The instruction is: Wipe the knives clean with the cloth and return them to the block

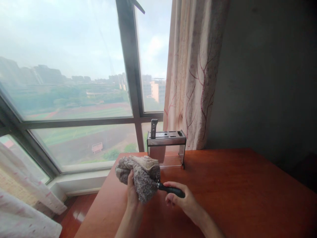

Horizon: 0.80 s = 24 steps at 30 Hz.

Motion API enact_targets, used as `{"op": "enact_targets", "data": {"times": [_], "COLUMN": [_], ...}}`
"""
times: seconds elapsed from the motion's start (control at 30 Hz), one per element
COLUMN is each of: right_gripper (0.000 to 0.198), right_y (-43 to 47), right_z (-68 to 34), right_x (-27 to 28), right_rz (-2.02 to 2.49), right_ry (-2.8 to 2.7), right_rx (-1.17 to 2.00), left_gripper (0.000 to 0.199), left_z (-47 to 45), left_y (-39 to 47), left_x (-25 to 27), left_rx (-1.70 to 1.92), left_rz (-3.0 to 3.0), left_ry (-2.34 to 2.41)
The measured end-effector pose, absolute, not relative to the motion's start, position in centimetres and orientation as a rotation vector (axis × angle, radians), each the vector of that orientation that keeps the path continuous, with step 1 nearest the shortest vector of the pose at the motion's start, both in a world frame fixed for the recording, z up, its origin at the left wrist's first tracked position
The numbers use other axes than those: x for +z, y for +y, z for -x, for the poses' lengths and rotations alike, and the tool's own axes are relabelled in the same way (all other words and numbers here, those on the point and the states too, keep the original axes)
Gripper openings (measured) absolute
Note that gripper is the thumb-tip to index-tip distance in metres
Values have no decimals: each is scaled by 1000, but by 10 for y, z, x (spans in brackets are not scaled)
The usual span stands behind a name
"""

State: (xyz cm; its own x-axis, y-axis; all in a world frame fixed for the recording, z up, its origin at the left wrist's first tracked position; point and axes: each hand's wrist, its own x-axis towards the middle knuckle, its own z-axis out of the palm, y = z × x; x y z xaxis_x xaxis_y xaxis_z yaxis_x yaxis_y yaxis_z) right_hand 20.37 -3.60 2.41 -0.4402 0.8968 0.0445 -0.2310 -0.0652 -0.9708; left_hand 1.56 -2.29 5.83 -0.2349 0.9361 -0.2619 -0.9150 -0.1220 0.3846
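Observation:
My left hand grips a fluffy grey-and-beige cloth, bunched up above the table. The cloth is folded around the front end of a tool with a black ribbed handle, so that end is hidden and I cannot tell its kind. My right hand is closed on the handle, thumb along the top and fingers curled below. Just behind the cloth stands a knife block with clear sides and a slotted dark top. One knife sits upright in its left slot, grip showing.
The reddish-brown wooden table extends beneath both hands and off to the right. Behind its back edge hang a patterned curtain and a large framed window. Another curtain hangs at lower left, beside the floor.

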Motion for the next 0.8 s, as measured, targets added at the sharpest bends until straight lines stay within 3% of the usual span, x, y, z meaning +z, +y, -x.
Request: {"op": "enact_targets", "data": {"times": [0.43,0.8], "right_gripper": [40,37], "right_y": [-36,-38], "right_z": [-207,-210], "right_x": [29,35], "right_rz": [781,774], "right_ry": [-1322,-1314], "right_rx": [1574,1575], "left_gripper": [32,35], "left_z": [-32,9], "left_y": [-27,-20], "left_x": [59,59], "left_rx": [1600,1765], "left_rz": [-41,-101], "left_ry": [617,505]}}
